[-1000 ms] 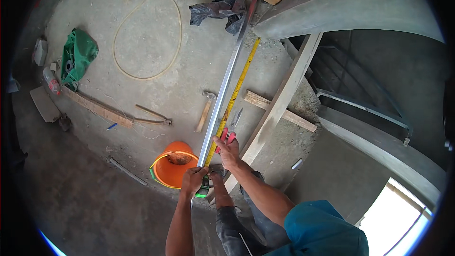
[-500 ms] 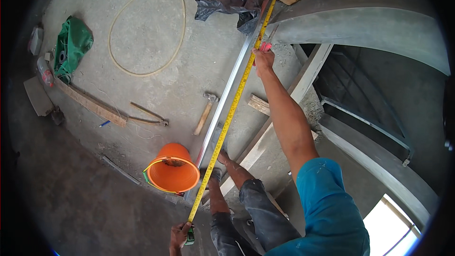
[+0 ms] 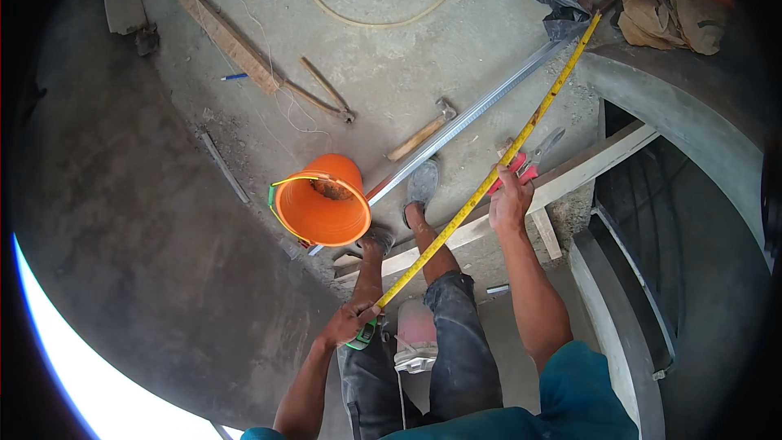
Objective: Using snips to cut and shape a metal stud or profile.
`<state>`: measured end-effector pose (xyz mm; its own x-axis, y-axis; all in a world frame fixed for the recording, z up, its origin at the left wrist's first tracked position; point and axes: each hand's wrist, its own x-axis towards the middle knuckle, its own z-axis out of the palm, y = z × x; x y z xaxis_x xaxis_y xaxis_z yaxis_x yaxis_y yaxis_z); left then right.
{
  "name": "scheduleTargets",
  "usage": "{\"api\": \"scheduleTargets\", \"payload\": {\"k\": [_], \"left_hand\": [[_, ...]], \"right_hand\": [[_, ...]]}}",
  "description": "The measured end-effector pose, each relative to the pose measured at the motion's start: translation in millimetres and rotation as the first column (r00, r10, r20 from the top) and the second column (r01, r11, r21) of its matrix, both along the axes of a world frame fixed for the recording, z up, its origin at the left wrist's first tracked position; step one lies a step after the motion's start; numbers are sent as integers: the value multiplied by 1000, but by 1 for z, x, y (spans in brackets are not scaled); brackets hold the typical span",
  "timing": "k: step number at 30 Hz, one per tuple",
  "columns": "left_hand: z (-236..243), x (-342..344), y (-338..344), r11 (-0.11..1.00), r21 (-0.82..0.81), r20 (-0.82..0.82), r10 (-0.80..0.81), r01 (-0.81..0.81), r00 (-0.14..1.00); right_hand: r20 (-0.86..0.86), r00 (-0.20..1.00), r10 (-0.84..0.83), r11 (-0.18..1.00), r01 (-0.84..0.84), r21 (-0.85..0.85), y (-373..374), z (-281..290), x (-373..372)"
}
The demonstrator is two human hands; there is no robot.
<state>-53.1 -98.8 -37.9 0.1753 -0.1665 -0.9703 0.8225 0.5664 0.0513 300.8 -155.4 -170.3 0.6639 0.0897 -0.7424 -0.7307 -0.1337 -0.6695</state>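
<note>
My left hand point(image 3: 346, 323) is closed around a green tape measure point(image 3: 362, 336) above my left leg, its long yellow blade point(image 3: 440, 244) pulled out diagonally toward the upper right. My right hand point(image 3: 509, 200) grips red-handled metal snips point(image 3: 529, 168), blades pointing up-right, with the tape blade running against its fingers. Beneath the tape a silver metal channel point(image 3: 501, 90) lies on the concrete floor, passing behind an orange bucket point(image 3: 324, 220). A hammer point(image 3: 423, 134) rests just left of the channel. My sandalled feet point(image 3: 421, 183) stand at the channel's near part.
A timber beam point(image 3: 607, 155) spans beside a dark opening with curved concrete edges point(image 3: 676, 98) at right. Pincers point(image 3: 326, 90), a wooden board point(image 3: 212, 20), a hose loop point(image 3: 383, 21), a black plastic bag point(image 3: 554, 4) and sacks point(image 3: 668, 20) lie around. A pink-and-white bucket point(image 3: 415, 342) sits below my legs.
My right hand has drawn back toward me from high along the tape, still with the snips. My left hand has risen with the case. The view has swung, so the floor items appear shifted.
</note>
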Motion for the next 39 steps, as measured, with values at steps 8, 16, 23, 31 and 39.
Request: {"api": "scheduleTargets", "payload": {"k": [8, 16, 23, 31, 39], "left_hand": [[26, 14, -25, 931, -175, 63, 335, -320, 940], [61, 26, -54, 621, 34, -162, 777, -783, 608], [-28, -45, -52, 432, 65, -179, 892, -900, 415], [-270, -218, 15, 697, 603, -101, 550, -389, 829], [-259, -257, 67, 713, 417, 115, 574, -564, 811]], "right_hand": [[-50, 972, 231, 970, -226, 87, 1, 68, -70], [-183, 650, 737, 673, -729, 124, -76, 136, -139], [-88, 43, 995, 1, -903, -429, -85, 114, -75], [-251, 55, 966, -148, -679, -719, -161, -96, -35], [353, -680, 643, -146, -562, -814, -76, -232, -58]]}}
